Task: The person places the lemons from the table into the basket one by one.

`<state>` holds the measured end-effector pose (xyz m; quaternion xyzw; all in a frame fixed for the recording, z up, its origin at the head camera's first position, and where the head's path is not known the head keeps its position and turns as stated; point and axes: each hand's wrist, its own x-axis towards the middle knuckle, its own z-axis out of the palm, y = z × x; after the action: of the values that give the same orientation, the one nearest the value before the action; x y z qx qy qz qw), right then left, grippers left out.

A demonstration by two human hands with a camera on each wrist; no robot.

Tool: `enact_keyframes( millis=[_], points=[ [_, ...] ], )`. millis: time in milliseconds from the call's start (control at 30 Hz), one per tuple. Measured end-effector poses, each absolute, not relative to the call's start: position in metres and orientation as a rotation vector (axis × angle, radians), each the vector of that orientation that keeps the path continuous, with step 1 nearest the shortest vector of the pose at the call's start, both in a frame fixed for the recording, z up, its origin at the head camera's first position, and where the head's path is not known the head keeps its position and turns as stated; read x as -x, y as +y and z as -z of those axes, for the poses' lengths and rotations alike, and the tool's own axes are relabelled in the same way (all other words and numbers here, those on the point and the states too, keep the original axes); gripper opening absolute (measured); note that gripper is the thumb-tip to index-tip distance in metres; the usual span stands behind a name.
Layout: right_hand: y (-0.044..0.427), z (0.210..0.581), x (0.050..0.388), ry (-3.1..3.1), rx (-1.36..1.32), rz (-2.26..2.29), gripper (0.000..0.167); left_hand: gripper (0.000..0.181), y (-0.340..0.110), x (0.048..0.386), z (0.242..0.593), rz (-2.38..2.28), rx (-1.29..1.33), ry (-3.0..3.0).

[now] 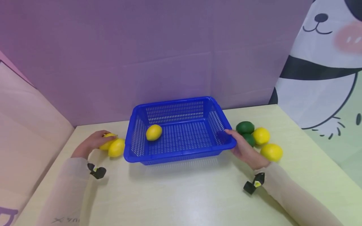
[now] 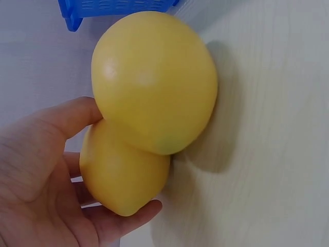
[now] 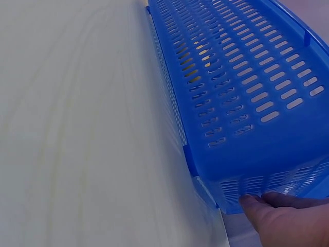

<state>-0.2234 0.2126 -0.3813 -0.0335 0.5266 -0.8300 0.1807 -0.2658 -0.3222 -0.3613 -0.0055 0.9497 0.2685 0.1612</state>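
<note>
A yellow lemon [image 2: 123,177] sits in the curl of my left hand [image 1: 93,142], with the thumb on one side and fingers round the other. Against it lies a second lemon [image 1: 116,148], closer to the basket. My right hand [image 1: 244,150] grips the right rim of a blue plastic basket [image 1: 183,153] near its front corner. In the right wrist view, the fingers [image 3: 288,221] touch the slotted end wall. One more lemon [image 1: 154,132] rests inside the basket toward its left end.
Right of the basket, two dark green fruits [image 1: 245,127] lie beside two more lemons [image 1: 271,152], close to my right forearm. A purple cloth wall [image 1: 169,62] stands right behind the pale wooden table [image 1: 169,194]. A panda print [image 1: 319,94] covers the right wall.
</note>
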Motion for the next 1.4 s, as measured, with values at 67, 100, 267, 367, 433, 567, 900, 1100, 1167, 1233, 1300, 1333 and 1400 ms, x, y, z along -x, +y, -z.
enact_keyframes(
  millis=[67,100,267,367,433,567,900,1100,1167,1233,1300,1333,1400],
  points=[
    [0.213,0.382,0.224,1.476,0.100,2.350,0.030,0.069,-0.323,0.266,0.361,-0.772,0.033,2.717],
    [0.213,0.382,0.224,1.467,0.106,2.354,0.027,0.069,-0.324,0.266,0.361,-0.777,0.046,2.717],
    [0.213,0.383,0.224,1.445,0.123,2.368,0.018,0.072,-0.325,0.267,0.360,-0.787,0.077,2.734],
    [0.214,0.382,0.224,1.436,0.123,2.369,0.019,0.072,-0.325,0.267,0.360,-0.790,0.080,2.741],
    [0.214,0.382,0.224,1.442,0.122,2.362,0.020,0.074,-0.324,0.266,0.358,-0.794,0.099,2.736],
    [0.213,0.381,0.224,1.454,0.110,2.354,0.026,0.075,-0.324,0.265,0.357,-0.804,0.136,2.728],
    [0.212,0.382,0.225,1.460,0.104,2.360,0.025,0.075,-0.326,0.266,0.355,-0.817,0.136,2.764],
    [0.212,0.380,0.225,1.463,0.092,2.356,0.028,0.072,-0.327,0.264,0.352,-0.811,0.100,2.832],
    [0.211,0.380,0.225,1.467,0.085,2.354,0.029,0.072,-0.328,0.263,0.352,-0.830,0.092,2.843],
    [0.211,0.380,0.224,1.472,0.080,2.352,0.029,0.071,-0.329,0.263,0.352,-0.851,0.089,2.848],
    [0.211,0.380,0.224,1.478,0.079,2.350,0.030,0.071,-0.331,0.262,0.351,-0.861,0.082,2.856],
    [0.211,0.380,0.224,1.483,0.081,2.348,0.030,0.071,-0.331,0.262,0.351,-0.865,0.082,2.858],
    [0.211,0.380,0.224,1.487,0.082,2.343,0.031,0.071,-0.332,0.262,0.350,-0.873,0.086,2.859]
  ],
)
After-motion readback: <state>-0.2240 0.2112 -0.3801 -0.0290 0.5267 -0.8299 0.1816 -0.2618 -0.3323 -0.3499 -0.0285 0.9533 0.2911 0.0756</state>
